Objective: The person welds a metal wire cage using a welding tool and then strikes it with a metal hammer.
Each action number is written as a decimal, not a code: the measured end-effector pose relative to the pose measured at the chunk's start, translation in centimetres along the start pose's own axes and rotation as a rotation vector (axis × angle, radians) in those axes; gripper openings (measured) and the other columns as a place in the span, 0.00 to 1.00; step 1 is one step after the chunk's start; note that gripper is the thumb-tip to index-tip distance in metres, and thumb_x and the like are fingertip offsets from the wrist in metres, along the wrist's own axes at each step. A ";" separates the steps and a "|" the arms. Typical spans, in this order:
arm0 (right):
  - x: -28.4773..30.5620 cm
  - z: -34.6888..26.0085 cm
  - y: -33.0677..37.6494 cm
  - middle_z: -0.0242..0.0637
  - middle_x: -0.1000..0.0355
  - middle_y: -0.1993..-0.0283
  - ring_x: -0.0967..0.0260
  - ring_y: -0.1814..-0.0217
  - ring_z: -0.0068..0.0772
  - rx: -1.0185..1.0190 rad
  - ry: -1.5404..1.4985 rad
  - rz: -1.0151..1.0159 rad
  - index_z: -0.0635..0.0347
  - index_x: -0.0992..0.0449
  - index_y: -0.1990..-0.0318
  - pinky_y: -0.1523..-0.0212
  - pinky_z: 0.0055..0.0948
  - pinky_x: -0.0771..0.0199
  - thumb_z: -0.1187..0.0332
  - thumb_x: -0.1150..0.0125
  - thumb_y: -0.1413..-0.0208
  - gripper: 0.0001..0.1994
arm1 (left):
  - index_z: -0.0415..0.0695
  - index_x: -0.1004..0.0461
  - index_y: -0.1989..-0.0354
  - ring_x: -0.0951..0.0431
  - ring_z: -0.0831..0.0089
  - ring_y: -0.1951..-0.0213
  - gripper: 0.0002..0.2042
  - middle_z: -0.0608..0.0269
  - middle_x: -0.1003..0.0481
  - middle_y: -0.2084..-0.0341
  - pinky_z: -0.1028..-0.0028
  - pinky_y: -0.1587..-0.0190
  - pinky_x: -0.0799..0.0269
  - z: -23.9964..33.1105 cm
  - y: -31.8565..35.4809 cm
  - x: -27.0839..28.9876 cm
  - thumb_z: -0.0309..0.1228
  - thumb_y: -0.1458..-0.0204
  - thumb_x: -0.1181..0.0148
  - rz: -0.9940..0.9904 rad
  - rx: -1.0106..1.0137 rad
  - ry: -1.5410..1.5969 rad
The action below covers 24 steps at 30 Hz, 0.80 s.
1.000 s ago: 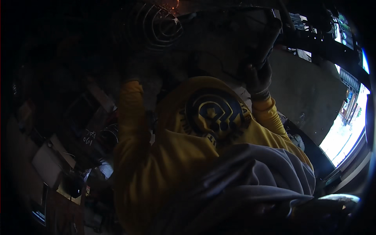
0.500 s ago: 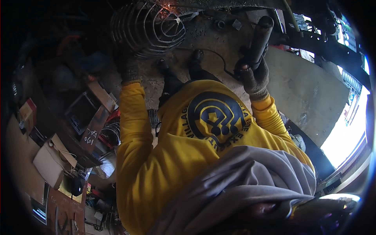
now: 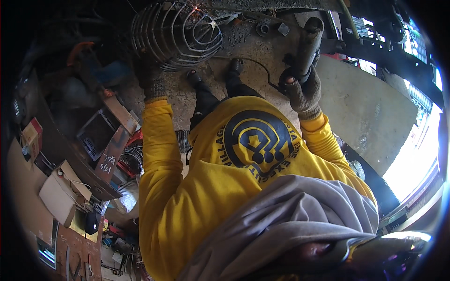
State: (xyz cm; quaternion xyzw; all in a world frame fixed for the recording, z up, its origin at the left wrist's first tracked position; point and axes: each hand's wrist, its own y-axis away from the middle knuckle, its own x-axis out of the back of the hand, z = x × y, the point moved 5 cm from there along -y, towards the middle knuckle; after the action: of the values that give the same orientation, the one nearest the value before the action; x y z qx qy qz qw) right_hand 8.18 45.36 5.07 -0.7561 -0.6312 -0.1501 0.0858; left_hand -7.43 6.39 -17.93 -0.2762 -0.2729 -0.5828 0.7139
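"What does the right hand [image 3: 305,97] have?"
"Its gloved fingers are clamped round the near end of a grey cylindrical tool [image 3: 309,49], which reaches out beyond them."
"And the left hand [image 3: 153,80]?"
"In shadow: I cannot tell whether its fingers are apart or together. The round wire cage [image 3: 180,40] is just beyond them and to their right, with a small orange glow [image 3: 196,8] at its far edge."
"Anything between the two sets of fingers?"
"A dark cable [image 3: 268,74], curving in from the left to just beside the right fingers."
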 end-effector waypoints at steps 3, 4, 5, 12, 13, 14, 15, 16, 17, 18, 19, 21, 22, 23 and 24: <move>0.2 0.7 0.0 0.36 0.23 0.69 0.24 0.69 0.25 -0.020 0.053 0.006 0.68 0.27 0.50 0.65 0.25 0.26 0.62 0.31 0.46 0.22 | 0.47 0.28 0.44 0.26 0.55 0.46 0.17 0.52 0.26 0.49 0.61 0.44 0.30 -0.1 -0.4 -0.2 0.33 0.42 0.45 0.032 -0.221 -0.212; 0.5 1.1 0.0 0.38 0.22 0.69 0.23 0.69 0.28 0.011 0.096 0.022 0.67 0.27 0.51 0.65 0.27 0.25 0.61 0.29 0.48 0.22 | 0.47 0.28 0.44 0.26 0.55 0.46 0.17 0.52 0.26 0.49 0.61 0.44 0.30 -0.5 -0.2 -0.3 0.33 0.42 0.45 0.033 -0.219 -0.210; 0.6 1.2 0.0 0.40 0.22 0.69 0.22 0.68 0.32 0.042 0.138 0.037 0.67 0.27 0.53 0.64 0.29 0.25 0.60 0.28 0.49 0.23 | 0.47 0.27 0.44 0.26 0.55 0.46 0.17 0.52 0.25 0.49 0.61 0.44 0.30 -0.6 0.1 -0.2 0.33 0.42 0.45 0.088 -0.275 -0.248; 0.8 1.2 0.0 0.43 0.22 0.69 0.21 0.66 0.42 0.084 0.263 0.047 0.67 0.27 0.55 0.62 0.32 0.25 0.58 0.26 0.52 0.24 | 0.47 0.27 0.45 0.26 0.53 0.47 0.17 0.51 0.25 0.51 0.60 0.45 0.29 0.6 0.0 0.1 0.34 0.43 0.44 0.090 -0.006 0.179; 0.6 1.0 0.0 0.44 0.22 0.69 0.21 0.66 0.43 0.081 0.250 0.047 0.67 0.27 0.55 0.62 0.32 0.25 0.58 0.26 0.51 0.24 | 0.47 0.27 0.45 0.26 0.53 0.47 0.17 0.51 0.25 0.51 0.60 0.45 0.29 0.8 0.1 0.3 0.34 0.43 0.44 0.083 0.009 0.202; 0.6 0.9 -0.1 0.44 0.22 0.69 0.21 0.66 0.43 0.078 0.237 0.048 0.67 0.27 0.55 0.62 0.32 0.25 0.58 0.26 0.51 0.23 | 0.47 0.27 0.45 0.26 0.53 0.47 0.17 0.51 0.25 0.51 0.60 0.45 0.30 0.2 -0.1 0.0 0.34 0.43 0.44 0.069 0.011 0.120; 0.5 0.8 -0.1 0.44 0.22 0.69 0.21 0.66 0.43 0.080 0.238 0.043 0.67 0.27 0.55 0.62 0.32 0.25 0.58 0.26 0.51 0.23 | 0.47 0.27 0.45 0.26 0.53 0.47 0.17 0.51 0.25 0.51 0.60 0.45 0.30 -0.6 0.0 -0.2 0.34 0.43 0.44 0.066 0.016 0.079; 0.5 0.7 -0.2 0.44 0.22 0.69 0.21 0.66 0.44 0.084 0.249 0.041 0.67 0.27 0.55 0.62 0.32 0.25 0.59 0.27 0.51 0.23 | 0.47 0.27 0.45 0.26 0.53 0.46 0.17 0.51 0.25 0.51 0.60 0.45 0.30 -1.6 0.0 -0.4 0.34 0.44 0.44 0.062 0.019 0.037; 0.5 0.6 -0.3 0.44 0.23 0.69 0.21 0.66 0.44 0.089 0.260 0.040 0.67 0.27 0.55 0.62 0.32 0.24 0.59 0.27 0.51 0.23 | 0.47 0.26 0.46 0.26 0.53 0.47 0.17 0.51 0.25 0.51 0.59 0.45 0.30 -2.3 0.3 -0.5 0.34 0.44 0.43 0.099 -0.022 0.058; 0.5 0.7 -0.3 0.44 0.23 0.69 0.21 0.66 0.44 0.089 0.262 0.040 0.67 0.27 0.55 0.62 0.32 0.24 0.59 0.27 0.51 0.23 | 0.47 0.26 0.46 0.26 0.53 0.47 0.17 0.51 0.25 0.51 0.59 0.45 0.30 -2.4 0.2 -0.5 0.34 0.44 0.43 0.115 -0.044 0.071; 0.5 0.8 -0.3 0.44 0.23 0.69 0.21 0.67 0.44 0.102 0.270 0.042 0.67 0.26 0.55 0.62 0.33 0.24 0.58 0.27 0.51 0.23 | 0.47 0.26 0.46 0.26 0.53 0.47 0.17 0.51 0.25 0.52 0.58 0.45 0.30 -2.6 0.2 -0.4 0.34 0.45 0.43 0.132 -0.066 0.084; 0.6 0.7 -0.3 0.43 0.23 0.70 0.21 0.67 0.45 0.115 0.280 0.045 0.67 0.26 0.56 0.63 0.33 0.24 0.58 0.26 0.51 0.23 | 0.47 0.26 0.47 0.25 0.53 0.48 0.17 0.51 0.24 0.52 0.58 0.46 0.29 -2.3 0.1 -0.5 0.34 0.45 0.43 0.089 -0.085 0.029; 0.6 0.6 -0.3 0.43 0.23 0.70 0.21 0.67 0.44 0.117 0.289 0.049 0.66 0.26 0.56 0.63 0.33 0.24 0.58 0.26 0.51 0.23 | 0.47 0.26 0.47 0.25 0.53 0.49 0.17 0.51 0.24 0.53 0.58 0.46 0.29 -1.8 0.0 -0.5 0.34 0.45 0.43 0.074 -0.092 0.012; 0.6 0.5 -0.3 0.43 0.23 0.70 0.21 0.67 0.44 0.120 0.299 0.053 0.66 0.26 0.57 0.63 0.33 0.24 0.57 0.26 0.52 0.23 | 0.47 0.26 0.47 0.24 0.53 0.49 0.17 0.51 0.24 0.53 0.58 0.46 0.29 -1.3 0.0 -0.5 0.34 0.45 0.42 0.086 -0.091 0.046; 0.5 0.3 -0.3 0.43 0.23 0.70 0.21 0.67 0.44 0.120 0.300 0.052 0.66 0.26 0.57 0.63 0.33 0.24 0.57 0.26 0.52 0.23 | 0.47 0.26 0.47 0.24 0.53 0.49 0.17 0.51 0.24 0.53 0.58 0.46 0.29 -1.1 0.1 -0.3 0.34 0.45 0.42 0.093 -0.088 0.062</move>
State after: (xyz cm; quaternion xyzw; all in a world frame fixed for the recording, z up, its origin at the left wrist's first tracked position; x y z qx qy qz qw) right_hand 8.02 45.99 4.92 -0.7350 -0.5992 -0.2211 0.2277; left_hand -7.35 5.84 -18.90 -0.3015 -0.2116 -0.5689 0.7353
